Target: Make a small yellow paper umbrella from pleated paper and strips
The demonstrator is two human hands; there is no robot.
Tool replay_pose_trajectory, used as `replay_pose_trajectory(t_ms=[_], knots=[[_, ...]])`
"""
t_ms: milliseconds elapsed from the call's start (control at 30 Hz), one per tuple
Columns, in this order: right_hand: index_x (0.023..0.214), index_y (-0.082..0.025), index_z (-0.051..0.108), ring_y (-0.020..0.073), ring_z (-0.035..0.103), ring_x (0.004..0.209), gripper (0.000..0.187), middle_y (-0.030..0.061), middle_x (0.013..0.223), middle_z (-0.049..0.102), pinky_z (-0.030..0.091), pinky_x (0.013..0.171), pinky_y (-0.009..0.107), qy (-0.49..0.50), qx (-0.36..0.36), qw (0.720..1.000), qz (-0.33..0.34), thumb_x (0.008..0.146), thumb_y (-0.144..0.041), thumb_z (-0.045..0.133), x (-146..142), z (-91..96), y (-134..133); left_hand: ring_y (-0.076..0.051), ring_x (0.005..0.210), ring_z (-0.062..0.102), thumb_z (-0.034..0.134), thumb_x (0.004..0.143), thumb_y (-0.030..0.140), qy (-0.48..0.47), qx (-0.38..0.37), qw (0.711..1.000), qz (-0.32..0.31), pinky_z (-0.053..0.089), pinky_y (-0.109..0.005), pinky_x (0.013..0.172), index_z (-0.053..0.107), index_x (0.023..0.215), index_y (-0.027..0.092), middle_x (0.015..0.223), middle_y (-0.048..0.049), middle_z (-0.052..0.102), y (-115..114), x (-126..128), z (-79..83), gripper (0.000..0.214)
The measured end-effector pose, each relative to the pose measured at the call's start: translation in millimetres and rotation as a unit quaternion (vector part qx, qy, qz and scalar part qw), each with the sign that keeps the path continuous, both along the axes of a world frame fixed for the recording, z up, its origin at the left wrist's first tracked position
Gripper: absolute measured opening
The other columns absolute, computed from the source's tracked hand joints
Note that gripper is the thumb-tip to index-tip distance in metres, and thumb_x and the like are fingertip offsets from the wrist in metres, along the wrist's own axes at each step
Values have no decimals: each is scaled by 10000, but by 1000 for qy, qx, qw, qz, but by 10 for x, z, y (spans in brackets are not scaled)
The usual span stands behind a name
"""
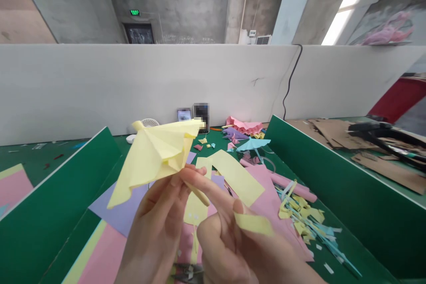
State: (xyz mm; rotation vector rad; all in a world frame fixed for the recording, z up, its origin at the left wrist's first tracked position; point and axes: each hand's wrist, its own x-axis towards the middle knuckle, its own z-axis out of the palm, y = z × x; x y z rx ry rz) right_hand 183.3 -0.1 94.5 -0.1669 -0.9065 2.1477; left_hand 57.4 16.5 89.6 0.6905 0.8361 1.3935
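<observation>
A pale yellow folded paper umbrella [156, 148] is tilted in front of me, its canopy to the upper left. My left hand [155, 226] pinches it underneath, where the rolled paper stick [199, 196] meets the canopy. The stick slants down to the right from the fingers. My right hand [229, 242] has its index finger stretched against the canopy's underside, beside the left fingertips. Its other fingers are curled, and a short yellow paper strip [254, 224] is held under the thumb. Fingers hide the joint of stick and canopy.
Green dividers [333, 191] flank the work space. Pink paper sheets [266, 186] and a purple sheet [116, 204] cover the table. A blue paper umbrella [254, 143] and pink folded paper [244, 125] lie behind. Paper scraps [302, 215] are heaped right; a dark blade-like tool [188, 274] lies at front.
</observation>
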Motion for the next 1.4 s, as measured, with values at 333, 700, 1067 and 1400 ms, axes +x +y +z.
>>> replay_pose_trajectory(t_ms=[333,700,1067,1400], knots=[[1054,-270,482,24,164,332,249,-108,487,345,186,368,159,6,11,1000,-18,850,-411,455,-65,-14,2,-190,989,588,620,740,244,-22,-45,999,-4,471,-245,837,677,776,186,929,-24,684,-31,6,61,90],[783,-223,528,107,477,600,115,-20,696,535,334,500,210,-539,315,719,-307,858,-244,443,333,160,93,-109,651,591,456,838,144,-187,-83,979,-26,530,-300,687,632,782,157,673,-8,578,186,-149,209,186],[941,-145,619,273,558,880,321,138,1001,610,415,713,350,-798,350,489,45,651,-43,528,486,-685,-243,-95,719,562,487,836,200,-151,-65,986,-29,499,-255,726,624,784,154,722,6,557,299,-142,49,154],[1088,-122,580,286,542,961,528,156,1082,588,445,805,372,-778,359,516,19,577,-26,490,635,-1014,-386,-109,735,556,504,823,205,-133,-89,987,-24,499,-256,706,622,771,172,733,3,549,263,-144,70,133]])
